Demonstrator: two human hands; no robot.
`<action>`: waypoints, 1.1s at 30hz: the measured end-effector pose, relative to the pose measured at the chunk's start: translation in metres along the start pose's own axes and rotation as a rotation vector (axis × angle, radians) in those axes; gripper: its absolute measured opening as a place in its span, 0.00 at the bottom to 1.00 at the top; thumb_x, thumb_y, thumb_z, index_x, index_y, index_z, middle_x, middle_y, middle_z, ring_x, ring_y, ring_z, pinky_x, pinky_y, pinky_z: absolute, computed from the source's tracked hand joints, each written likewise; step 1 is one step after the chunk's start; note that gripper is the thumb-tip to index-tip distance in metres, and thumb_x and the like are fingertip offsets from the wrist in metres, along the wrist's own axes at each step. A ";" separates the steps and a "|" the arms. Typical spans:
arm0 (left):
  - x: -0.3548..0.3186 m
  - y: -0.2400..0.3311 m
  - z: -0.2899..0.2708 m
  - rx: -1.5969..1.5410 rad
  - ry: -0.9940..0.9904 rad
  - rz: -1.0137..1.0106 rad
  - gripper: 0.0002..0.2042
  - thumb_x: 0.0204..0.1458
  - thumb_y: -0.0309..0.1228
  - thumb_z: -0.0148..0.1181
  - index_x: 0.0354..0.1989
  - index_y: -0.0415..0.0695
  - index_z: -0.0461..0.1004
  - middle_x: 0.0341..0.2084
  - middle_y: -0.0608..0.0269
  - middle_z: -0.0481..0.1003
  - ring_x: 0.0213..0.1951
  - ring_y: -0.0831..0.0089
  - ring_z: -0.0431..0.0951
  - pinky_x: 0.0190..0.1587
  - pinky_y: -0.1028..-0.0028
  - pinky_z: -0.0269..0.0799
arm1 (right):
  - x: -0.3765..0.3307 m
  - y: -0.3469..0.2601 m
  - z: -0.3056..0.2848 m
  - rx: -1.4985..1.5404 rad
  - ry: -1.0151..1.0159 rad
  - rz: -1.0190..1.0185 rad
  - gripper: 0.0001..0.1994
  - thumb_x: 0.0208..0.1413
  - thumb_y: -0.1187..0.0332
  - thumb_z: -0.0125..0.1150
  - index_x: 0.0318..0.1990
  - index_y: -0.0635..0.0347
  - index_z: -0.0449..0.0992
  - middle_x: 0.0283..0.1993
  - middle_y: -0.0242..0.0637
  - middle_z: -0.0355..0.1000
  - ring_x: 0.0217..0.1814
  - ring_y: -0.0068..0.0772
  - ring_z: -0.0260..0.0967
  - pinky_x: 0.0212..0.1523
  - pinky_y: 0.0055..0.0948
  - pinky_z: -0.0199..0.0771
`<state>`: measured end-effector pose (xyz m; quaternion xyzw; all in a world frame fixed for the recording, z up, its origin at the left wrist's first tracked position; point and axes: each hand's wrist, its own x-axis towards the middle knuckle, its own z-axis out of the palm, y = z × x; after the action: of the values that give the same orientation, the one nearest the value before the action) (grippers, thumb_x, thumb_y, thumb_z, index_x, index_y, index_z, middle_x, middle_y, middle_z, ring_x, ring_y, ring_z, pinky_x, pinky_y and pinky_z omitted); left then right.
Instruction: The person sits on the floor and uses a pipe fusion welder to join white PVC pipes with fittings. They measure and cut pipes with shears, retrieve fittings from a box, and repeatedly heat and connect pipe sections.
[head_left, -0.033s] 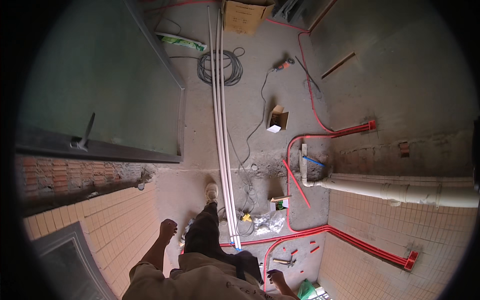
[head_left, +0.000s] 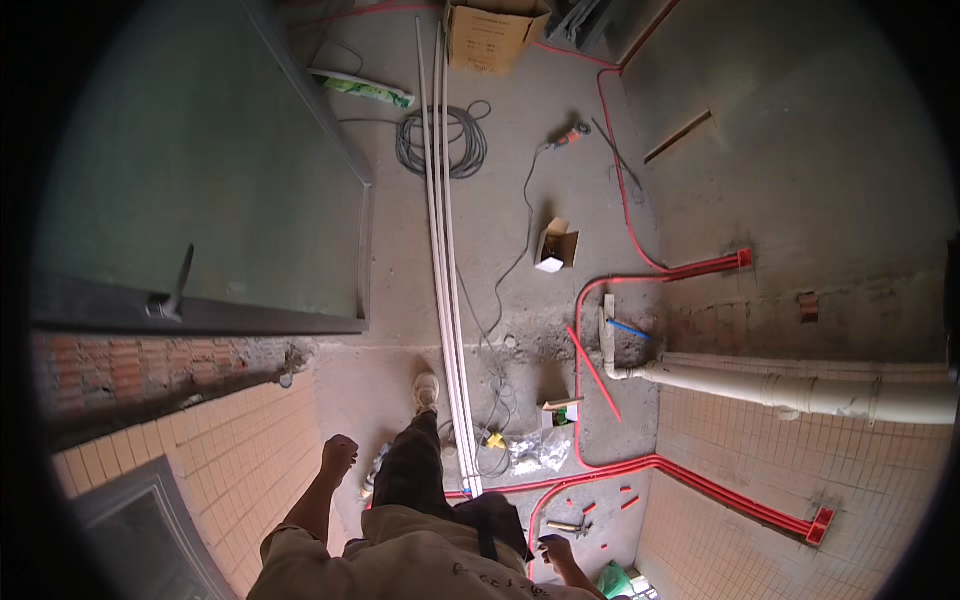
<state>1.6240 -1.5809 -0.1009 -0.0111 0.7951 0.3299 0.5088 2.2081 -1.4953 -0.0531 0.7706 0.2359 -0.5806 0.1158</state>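
Note:
I stand on a bare concrete floor, one foot in a pale shoe [head_left: 427, 392] stepped forward. My left hand [head_left: 338, 455] hangs by my side beside a tiled wall, fingers curled into a fist with nothing visible in it. My right hand [head_left: 555, 548] is low by my hip with its fingers bent; whether it holds anything is unclear. Long white pipes [head_left: 445, 250] lie on the floor just right of my leg and run away from me. Red conduit [head_left: 700, 480] runs along the floor near my right hand, with short red offcuts around it.
A thick beige drain pipe [head_left: 800, 390] crosses at the right. A cable coil [head_left: 440, 140], an angle grinder [head_left: 570, 135], a small open box [head_left: 557, 245] and a cardboard box [head_left: 490, 35] lie ahead. An open grey door [head_left: 200, 170] is at the left, a crumpled plastic bag [head_left: 540, 450] near my feet.

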 end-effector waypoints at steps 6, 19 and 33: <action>0.103 0.110 -0.019 0.196 0.195 0.213 0.05 0.47 0.28 0.65 0.27 0.40 0.76 0.18 0.59 0.75 0.19 0.70 0.75 0.24 0.66 0.72 | -0.014 -0.222 0.028 0.094 -0.075 -0.037 0.09 0.60 0.64 0.59 0.44 0.57 0.78 0.35 0.34 0.77 0.28 0.31 0.75 0.27 0.31 0.72; 0.224 0.406 0.013 0.059 0.118 -0.243 0.05 0.54 0.27 0.62 0.31 0.38 0.75 0.19 0.56 0.76 0.19 0.65 0.78 0.19 0.66 0.76 | 0.204 -0.709 -0.018 -1.232 0.197 -0.783 0.13 0.61 0.62 0.55 0.31 0.58 0.81 0.30 0.49 0.78 0.35 0.51 0.78 0.37 0.47 0.78; 0.461 0.737 0.140 0.076 0.069 -0.181 0.08 0.57 0.30 0.61 0.28 0.40 0.78 0.16 0.58 0.73 0.18 0.66 0.75 0.21 0.65 0.70 | 0.155 -1.336 -0.062 -0.316 0.034 -0.698 0.24 0.52 0.62 0.72 0.53 0.65 0.74 0.52 0.51 0.74 0.47 0.41 0.78 0.39 0.35 0.80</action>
<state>1.2537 -0.7826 -0.1362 -0.0750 0.8199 0.2513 0.5089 1.6276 -0.2800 -0.0542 0.6261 0.5725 -0.5288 0.0246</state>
